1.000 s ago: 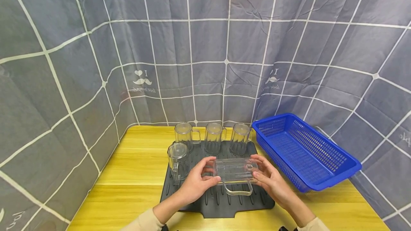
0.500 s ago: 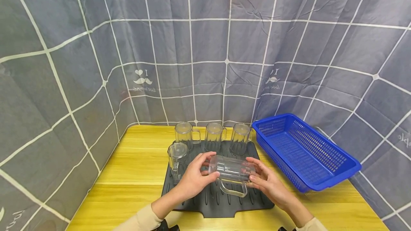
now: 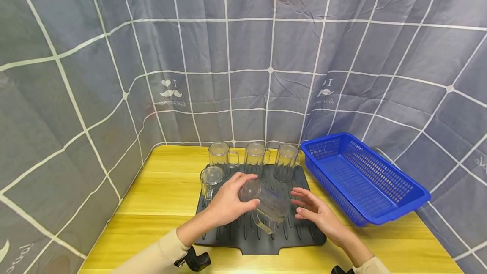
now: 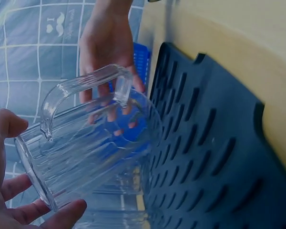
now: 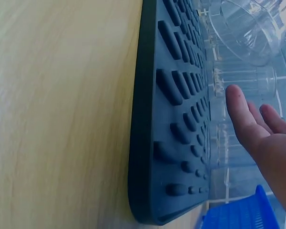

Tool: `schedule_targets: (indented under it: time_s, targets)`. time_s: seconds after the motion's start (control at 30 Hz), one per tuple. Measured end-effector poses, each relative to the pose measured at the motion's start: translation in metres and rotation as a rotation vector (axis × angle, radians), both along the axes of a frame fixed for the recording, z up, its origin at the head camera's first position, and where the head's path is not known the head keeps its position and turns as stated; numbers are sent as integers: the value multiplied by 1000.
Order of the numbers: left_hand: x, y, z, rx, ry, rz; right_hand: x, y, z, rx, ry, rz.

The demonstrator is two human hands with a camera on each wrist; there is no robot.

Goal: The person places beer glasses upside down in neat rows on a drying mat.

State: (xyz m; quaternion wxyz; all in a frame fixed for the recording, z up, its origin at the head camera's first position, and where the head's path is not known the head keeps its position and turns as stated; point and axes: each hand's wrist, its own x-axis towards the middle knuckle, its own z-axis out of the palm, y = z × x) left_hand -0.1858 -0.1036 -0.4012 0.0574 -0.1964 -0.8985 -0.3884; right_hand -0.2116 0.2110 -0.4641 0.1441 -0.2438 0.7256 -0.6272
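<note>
My left hand (image 3: 230, 200) grips a clear glass mug (image 3: 268, 204) by its base end, thumb on one side and fingers on the other. Tilted, the mug has its open mouth pointing down to the right, over a dark ribbed drying mat (image 3: 262, 244). Its handle (image 4: 83, 83) faces the person. Just right of the mouth is my right hand (image 3: 317, 212), fingers loosely extended and apart from the glass. Three more mugs stand in a row along the mat's back edge, among them a middle one (image 3: 254, 160); another mug (image 3: 210, 181) stands at its left, partly behind the left hand.
To the right of the mat sits a blue perforated plastic basket (image 3: 361, 181) with nothing visible inside. The yellow wooden table (image 3: 152, 206) is enclosed by a grey curtain (image 3: 243, 83) with white grid lines.
The mug has turned from lying level between both hands to tilting mouth-down to the right. My right hand has let go of its mouth end; the left keeps hold.
</note>
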Motion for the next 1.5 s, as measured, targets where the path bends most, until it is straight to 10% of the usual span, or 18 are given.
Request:
schedule_targets:
  time_s: [0.67, 1.5]
  targets:
    - [-32, -1, 22, -274, 126, 14, 0, 8, -7, 75, 21, -63]
    - [-62, 10, 18, -402, 47, 12, -1, 10, -12, 40, 2, -48]
